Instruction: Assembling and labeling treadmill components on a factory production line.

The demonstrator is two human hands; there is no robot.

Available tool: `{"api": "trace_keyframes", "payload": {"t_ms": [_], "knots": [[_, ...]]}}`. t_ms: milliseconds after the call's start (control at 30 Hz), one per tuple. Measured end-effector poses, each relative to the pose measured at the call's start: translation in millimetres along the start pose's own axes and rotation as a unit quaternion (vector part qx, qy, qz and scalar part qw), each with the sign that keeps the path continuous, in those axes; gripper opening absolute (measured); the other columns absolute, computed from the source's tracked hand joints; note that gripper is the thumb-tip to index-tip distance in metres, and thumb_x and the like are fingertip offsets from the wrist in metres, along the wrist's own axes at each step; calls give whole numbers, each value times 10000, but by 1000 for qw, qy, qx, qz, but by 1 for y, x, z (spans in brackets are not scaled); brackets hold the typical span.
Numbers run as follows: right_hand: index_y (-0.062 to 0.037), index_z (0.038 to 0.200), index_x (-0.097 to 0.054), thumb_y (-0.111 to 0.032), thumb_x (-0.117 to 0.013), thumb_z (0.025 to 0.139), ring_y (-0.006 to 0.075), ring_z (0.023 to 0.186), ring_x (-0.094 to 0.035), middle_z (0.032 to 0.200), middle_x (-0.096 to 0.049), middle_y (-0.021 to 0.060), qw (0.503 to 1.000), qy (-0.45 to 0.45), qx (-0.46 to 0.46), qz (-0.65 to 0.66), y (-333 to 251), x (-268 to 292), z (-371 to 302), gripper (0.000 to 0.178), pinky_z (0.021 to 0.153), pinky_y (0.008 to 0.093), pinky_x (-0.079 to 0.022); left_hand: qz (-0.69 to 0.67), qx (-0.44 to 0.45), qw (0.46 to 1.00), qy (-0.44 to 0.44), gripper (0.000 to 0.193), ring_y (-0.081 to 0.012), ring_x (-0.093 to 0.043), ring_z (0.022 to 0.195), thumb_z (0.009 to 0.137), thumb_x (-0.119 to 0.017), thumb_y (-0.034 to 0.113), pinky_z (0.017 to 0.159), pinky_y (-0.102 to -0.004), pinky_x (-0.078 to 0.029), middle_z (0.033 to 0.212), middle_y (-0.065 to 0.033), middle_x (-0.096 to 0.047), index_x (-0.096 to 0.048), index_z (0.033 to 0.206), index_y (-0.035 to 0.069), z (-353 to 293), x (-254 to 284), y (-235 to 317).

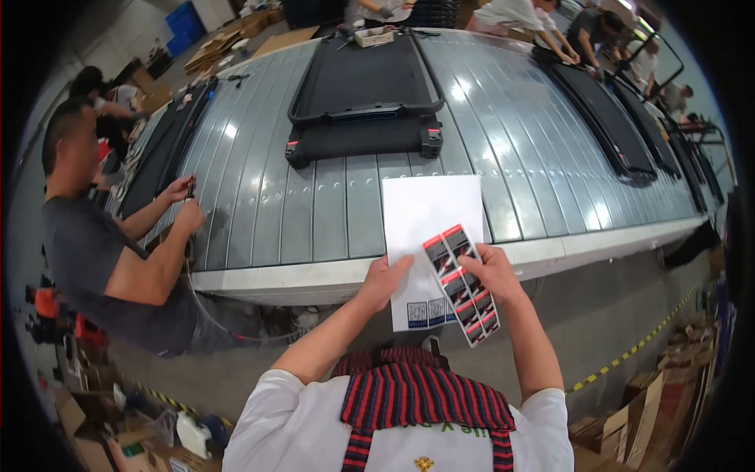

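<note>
Before us spreads a broad, grey, slatted metal work surface [330, 224] with a pale front edge. Near its middle we see a flat black treadmill-like machine [358, 75] with a rounded rectangular frame, and, by its far end, a shallow, pale open box [373, 37] of small items. Long black machines [598, 118] line the right side (further ones sit behind them). At left we find a co-worker in a dark grey T-shirt [86, 263]. Yellow-and-black striped floor tape [629, 355], brown cardboard boxes [641, 421], a white plastic jug [192, 435] and blue plastic bins [185, 28] surround us.
</note>
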State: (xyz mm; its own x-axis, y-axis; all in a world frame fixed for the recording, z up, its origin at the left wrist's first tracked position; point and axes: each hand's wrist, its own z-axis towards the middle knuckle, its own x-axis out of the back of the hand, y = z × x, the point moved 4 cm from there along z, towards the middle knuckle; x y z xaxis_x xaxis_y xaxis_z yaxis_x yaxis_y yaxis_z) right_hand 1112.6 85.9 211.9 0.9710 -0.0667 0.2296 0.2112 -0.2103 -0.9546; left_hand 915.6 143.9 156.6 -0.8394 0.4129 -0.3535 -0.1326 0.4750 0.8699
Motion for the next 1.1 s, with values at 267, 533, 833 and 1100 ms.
{"api": "trace_keyframes", "payload": {"t_ms": [267, 533, 833, 1100], "knots": [[33, 965, -552, -95, -535, 813, 120, 757, -551, 867, -599, 60, 974, -16, -104, 202, 49, 2, 78, 199, 685, 270, -438, -93, 86, 988, 92, 305, -178, -562, 848, 843, -517, 186, 748, -318, -449, 984, -82, -578, -509, 1066, -21, 46, 49, -91], [24, 1045, -521, -106, -559, 792, 132, 648, -553, 841, -599, 74, 982, 24, -112, 151, 87, -11, 154, 286, 534, 288, -451, -99, 156, 977, 109, 300, -211, -574, 870, 851, -496, 159, 763, -348, -469, 991, -107, -571, -487, 1085, -29, 97, 59, -122], [9, 1176, -399, -149, -615, 705, 358, 1077, -419, 1175, -430, 215, 867, -19, 263, -423, 84, -62, 189, 541, 860, 421, -379, -59, 127, 965, 224, 312, -199, -572, 801, 824, -536, 189, 700, -335, -468, 971, -121, -571, -493, 1058, -14, 148, 92, -126], [-52, 1225, -398, -157, -530, 752, 333, 1199, -311, 1262, -380, 172, 795, -1, 332, -507, 149, -75, 210, 501, 991, 450, -223, 182, -101, 908, 363, 251, -137, -565, 726, 779, -572, 212, 645, -289, -460, 791, -82, -601, -555, 939, 20, -12, 133, -122]]}}
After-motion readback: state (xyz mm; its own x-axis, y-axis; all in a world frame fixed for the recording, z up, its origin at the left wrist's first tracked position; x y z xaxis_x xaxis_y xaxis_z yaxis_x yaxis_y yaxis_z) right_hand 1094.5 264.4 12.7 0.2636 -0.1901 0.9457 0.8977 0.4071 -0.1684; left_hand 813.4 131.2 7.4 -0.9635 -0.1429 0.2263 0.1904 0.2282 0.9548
